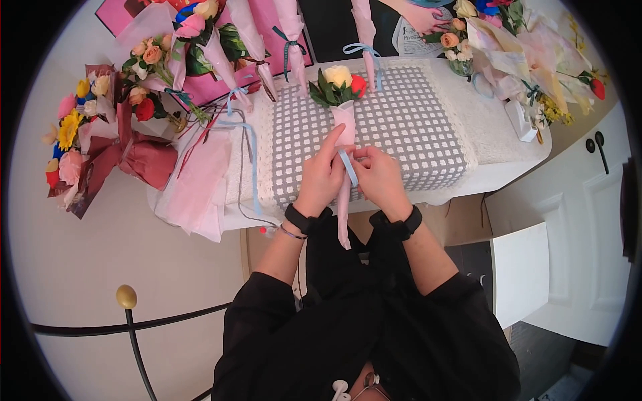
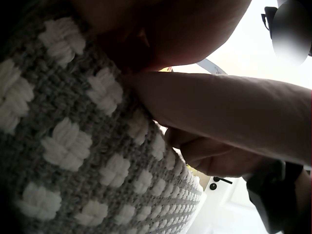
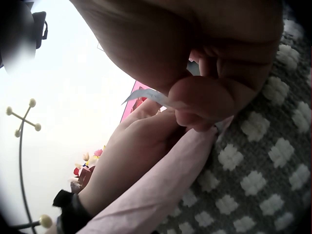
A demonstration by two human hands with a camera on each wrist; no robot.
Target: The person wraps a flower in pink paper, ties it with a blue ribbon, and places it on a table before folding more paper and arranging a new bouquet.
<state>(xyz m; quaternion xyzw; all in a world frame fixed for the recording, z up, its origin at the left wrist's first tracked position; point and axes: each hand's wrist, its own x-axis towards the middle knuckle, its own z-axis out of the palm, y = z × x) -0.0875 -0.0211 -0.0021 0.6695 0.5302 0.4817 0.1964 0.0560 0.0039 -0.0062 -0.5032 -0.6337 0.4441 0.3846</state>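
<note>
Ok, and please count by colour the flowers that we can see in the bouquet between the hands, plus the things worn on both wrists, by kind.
Pale yellow flower: 1
Red flower: 1
Black wristband: 2
Thin bracelet: 1
Total: 5

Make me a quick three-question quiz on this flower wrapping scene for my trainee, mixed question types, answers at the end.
1. Which colour is the ribbon that the right hand pinches?
A) Dark green
B) Light blue
C) Bright red

2. True or false: the left hand grips the pink wrap.

3. Fill in the two colours: the blooms at the top of that wrap are pale ____ and ____.

Key: 1. B; 2. true; 3. yellow, red
</note>
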